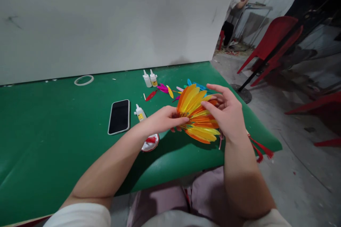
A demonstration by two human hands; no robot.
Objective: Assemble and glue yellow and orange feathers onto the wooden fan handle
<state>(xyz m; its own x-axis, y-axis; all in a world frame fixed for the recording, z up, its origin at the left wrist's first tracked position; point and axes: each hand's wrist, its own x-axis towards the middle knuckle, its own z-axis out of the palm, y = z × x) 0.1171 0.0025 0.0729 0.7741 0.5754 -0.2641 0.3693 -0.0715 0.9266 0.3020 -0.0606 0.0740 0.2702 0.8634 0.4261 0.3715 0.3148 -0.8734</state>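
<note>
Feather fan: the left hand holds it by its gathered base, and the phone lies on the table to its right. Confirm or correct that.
The side is wrong: the head view shows the phone on the table left of the feather fan, which the left hand does hold by its base.

Pinching the gathered base of a yellow-and-orange feather fan [197,111] in the left grip [169,117]; touching its outer edge with the right grip [230,111]. Working over a green counter [66,142], with a dark-screened phone [119,117] to the left, two white bottles [153,79] upright behind, and loose coloured feathers [163,88] beyond the fan
</note>
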